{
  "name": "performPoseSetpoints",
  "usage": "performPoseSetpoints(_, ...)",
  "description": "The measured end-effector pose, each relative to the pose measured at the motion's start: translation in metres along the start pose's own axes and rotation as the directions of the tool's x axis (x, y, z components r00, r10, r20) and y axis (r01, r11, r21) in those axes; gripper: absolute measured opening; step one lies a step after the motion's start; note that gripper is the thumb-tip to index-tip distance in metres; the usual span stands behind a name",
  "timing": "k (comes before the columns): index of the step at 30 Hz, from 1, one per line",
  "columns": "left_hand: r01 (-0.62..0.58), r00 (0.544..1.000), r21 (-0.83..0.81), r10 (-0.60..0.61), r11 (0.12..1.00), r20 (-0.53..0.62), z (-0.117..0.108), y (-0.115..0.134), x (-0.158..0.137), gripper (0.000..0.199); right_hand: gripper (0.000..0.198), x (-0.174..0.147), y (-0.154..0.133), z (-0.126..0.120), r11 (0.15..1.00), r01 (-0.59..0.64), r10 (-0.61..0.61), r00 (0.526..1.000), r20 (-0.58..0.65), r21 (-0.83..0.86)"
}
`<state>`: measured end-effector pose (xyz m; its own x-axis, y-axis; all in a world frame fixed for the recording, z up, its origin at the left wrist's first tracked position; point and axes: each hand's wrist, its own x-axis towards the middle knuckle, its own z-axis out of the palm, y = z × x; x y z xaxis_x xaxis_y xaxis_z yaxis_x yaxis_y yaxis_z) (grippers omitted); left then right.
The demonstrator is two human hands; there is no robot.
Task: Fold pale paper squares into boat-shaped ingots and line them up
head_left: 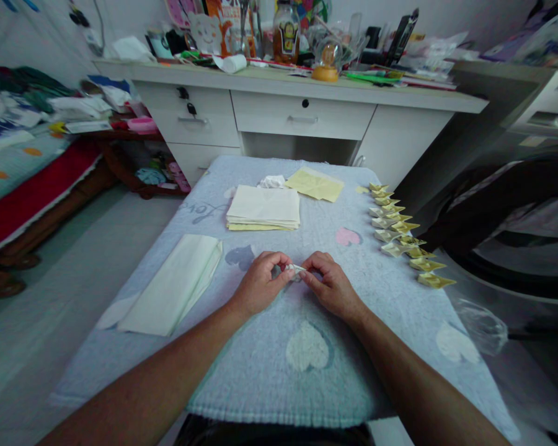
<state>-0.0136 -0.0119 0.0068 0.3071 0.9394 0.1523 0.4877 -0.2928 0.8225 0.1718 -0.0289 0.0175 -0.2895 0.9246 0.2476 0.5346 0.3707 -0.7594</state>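
A small folded piece of white paper (296, 271) is pinched between both hands above the middle of the cloth-covered table. My left hand (263, 280) grips its left end with thumb and forefinger. On the other end, the thumb and fingers of my right hand (329, 284) are closed. Fingers partly hide the paper, so its exact folded shape is hard to make out. Beyond my hands lies a stack of white and yellow paper sheets (263, 207). Folded paper boats (397, 248), several white and several yellow, stand in rows along the table's right side.
A folded white sheet bundle (172, 285) lies left of my hands. Behind the stack are a crumpled white paper (272, 181) and a yellow sheet (315, 184). A cluttered white desk (307, 118) stands behind the table, and a front-loading washing machine (539, 111) is at right.
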Motion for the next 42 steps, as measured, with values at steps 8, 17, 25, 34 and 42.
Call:
performPoseSetpoints(8,-0.037,0.999,-0.037,0.037,0.999,-0.006,-0.0013,0.0031,-0.0007,0.01,0.017,0.0018,0.0014,0.0007,0.998,0.005,-0.005,1.0,0.004,0.069)
performPoseSetpoints(17,-0.044,0.999,-0.032,0.045,0.999,0.029,-0.0016,0.0001,0.0001,0.014,0.016,0.0017,-0.0012,-0.0012,0.995,-0.039,0.037,0.999,0.017,0.089)
performPoseSetpoints(25,-0.059,0.998,-0.021,0.058,0.998,-0.008,-0.0015,0.0007,0.0,0.01,0.004,0.0008,0.0019,-0.0002,0.991,0.009,-0.011,1.0,0.009,0.134)
performPoseSetpoints(34,-0.081,0.996,0.034,0.082,0.996,-0.031,-0.0006,0.0008,0.0006,0.008,0.01,-0.0005,-0.0016,0.0012,0.997,0.07,-0.072,0.992,-0.099,-0.018)
performPoseSetpoints(42,-0.149,0.988,0.087,0.152,0.985,-0.037,-0.0019,0.0046,-0.0001,0.006,0.009,0.0009,0.0011,0.0013,0.988,0.083,-0.092,0.993,-0.068,-0.128)
